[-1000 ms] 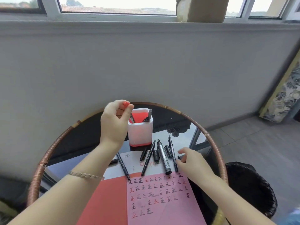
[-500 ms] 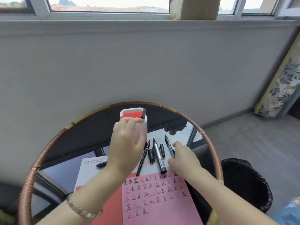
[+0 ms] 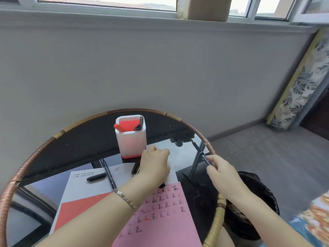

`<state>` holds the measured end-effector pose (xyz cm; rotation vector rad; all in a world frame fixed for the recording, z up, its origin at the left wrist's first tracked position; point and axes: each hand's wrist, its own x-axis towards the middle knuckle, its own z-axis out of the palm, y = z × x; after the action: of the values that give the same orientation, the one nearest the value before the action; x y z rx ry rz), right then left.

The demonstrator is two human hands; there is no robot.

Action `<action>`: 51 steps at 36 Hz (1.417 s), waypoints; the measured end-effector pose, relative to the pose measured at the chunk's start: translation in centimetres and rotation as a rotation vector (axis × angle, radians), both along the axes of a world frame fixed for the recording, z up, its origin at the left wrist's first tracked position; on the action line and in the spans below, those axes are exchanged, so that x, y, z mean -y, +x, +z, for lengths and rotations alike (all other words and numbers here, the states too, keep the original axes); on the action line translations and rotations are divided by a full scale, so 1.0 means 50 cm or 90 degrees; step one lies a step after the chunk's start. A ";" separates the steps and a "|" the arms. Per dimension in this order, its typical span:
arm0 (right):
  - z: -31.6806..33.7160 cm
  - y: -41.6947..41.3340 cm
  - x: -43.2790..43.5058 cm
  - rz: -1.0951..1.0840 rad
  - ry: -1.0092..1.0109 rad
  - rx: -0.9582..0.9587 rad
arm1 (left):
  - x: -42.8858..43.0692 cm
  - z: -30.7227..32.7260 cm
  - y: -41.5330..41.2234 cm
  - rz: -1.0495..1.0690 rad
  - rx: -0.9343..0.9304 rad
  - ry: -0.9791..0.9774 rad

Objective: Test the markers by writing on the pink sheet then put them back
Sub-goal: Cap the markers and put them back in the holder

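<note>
The left hand (image 3: pixel 154 166) covers whatever lies beneath (its grip unclear); the pink sheet (image 3: pixel 169 232) runs off the bottom edge.

Left hand (image 3: pixel 155 164) palm-down, right hand (image 3: pixel 221 171) in pinch

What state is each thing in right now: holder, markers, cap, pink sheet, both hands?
pen holder: upright, holding a red marker and a grey-capped marker.
thin black marker: off the table, pinched by the right hand.
left hand: knuckles up over the white sheet; grip hidden.
black marker: lying flat on the white sheet.
loose cap: lying beside it.
pink sheet: flat, covered in test marks.
</note>
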<state>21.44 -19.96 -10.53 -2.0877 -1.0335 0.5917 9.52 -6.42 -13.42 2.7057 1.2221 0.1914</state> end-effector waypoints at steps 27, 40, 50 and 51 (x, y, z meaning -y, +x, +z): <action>-0.033 -0.019 0.016 0.036 0.016 0.021 | 0.055 -0.018 -0.021 -0.054 0.090 -0.010; -0.011 -0.045 0.023 0.074 0.106 0.020 | 0.069 0.065 -0.149 0.188 0.626 -0.494; 0.013 -0.094 0.021 0.186 0.184 0.045 | 0.075 0.070 -0.211 0.163 0.691 -0.542; 0.014 -0.095 0.021 0.193 0.184 0.047 | 0.076 0.070 -0.213 0.156 0.689 -0.538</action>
<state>16.66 -21.02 -9.83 -1.7244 -1.4046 0.4799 -1.15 -10.20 -9.94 1.3466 0.9219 0.8087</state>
